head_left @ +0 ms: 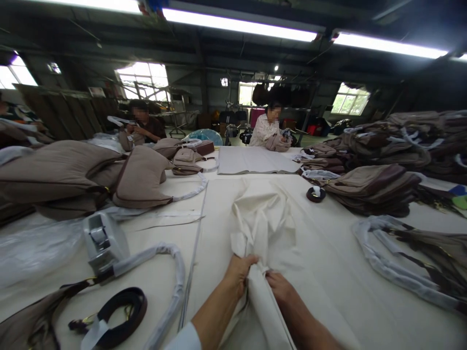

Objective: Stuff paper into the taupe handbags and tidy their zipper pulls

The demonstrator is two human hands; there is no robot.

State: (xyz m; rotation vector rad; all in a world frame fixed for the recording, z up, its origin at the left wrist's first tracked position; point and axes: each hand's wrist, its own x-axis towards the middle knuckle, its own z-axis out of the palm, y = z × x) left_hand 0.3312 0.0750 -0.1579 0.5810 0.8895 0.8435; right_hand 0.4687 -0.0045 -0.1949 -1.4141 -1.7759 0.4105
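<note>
A large cream sheet [262,209], either paper or thin cloth, lies crumpled over the middle of the table. My left hand [239,272] is closed on a gathered fold of it, thumb on top. Close by on the right, my right hand [280,289] grips the same bunched sheet, its fingertips partly hidden in the folds. From my hands a rolled part of the sheet runs toward me, and the wrinkled part spreads out ahead.
Brown bags [142,177] with wrapped handles are piled on the left, near a tape dispenser [104,243] and a coiled strap [126,311]. More bags [372,187] are stacked at right. Beyond a flat white stack [255,159], a person [268,129] handles a bag.
</note>
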